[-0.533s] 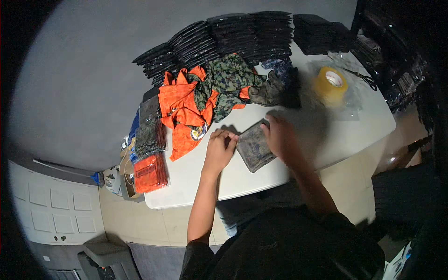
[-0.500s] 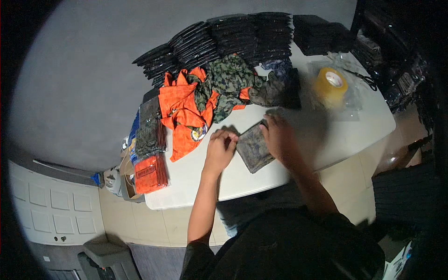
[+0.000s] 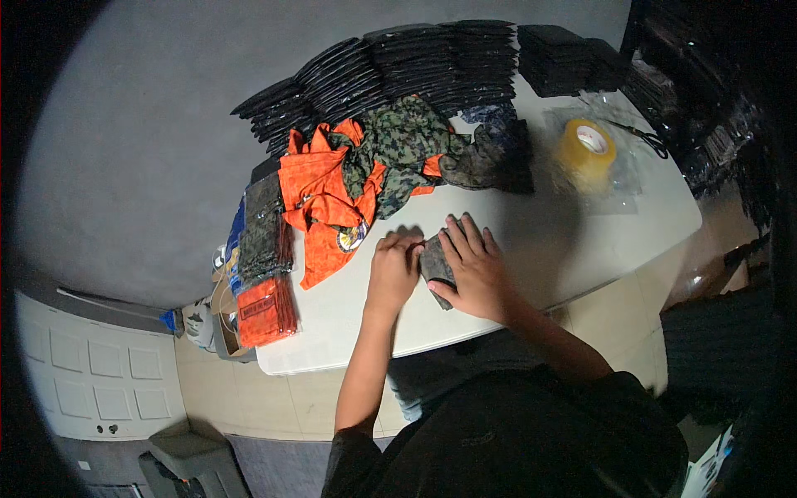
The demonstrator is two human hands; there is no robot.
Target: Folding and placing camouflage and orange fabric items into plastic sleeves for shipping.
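Note:
A small folded piece of dark grey-green camouflage cloth [image 3: 435,264] lies on the white table [image 3: 598,241] near its front edge. My right hand [image 3: 479,270] presses flat on its right part, fingers stretched out and a little apart, hiding much of it. At the cloth's upper left edge my left hand [image 3: 394,270] pinches with curled fingers. Beyond my left hand lies a loose heap of orange cloth [image 3: 325,199] with a round emblem. Camouflage cloth [image 3: 411,133] and darker grey cloth [image 3: 490,158] lie bunched beside it.
Stacks of black packets [image 3: 423,62] line the back of the table. A roll of clear yellowish tape [image 3: 588,149] rests on plastic bags at the right, near black-handled scissors [image 3: 652,143]. Bagged orange packs [image 3: 267,311] and bagged camouflage packs [image 3: 264,236] pile along the left edge.
My right hand has gone from gripping the cloth's far right edge to lying flat over it. The cloth now shows as a narrower shape. My left hand stays almost where it was.

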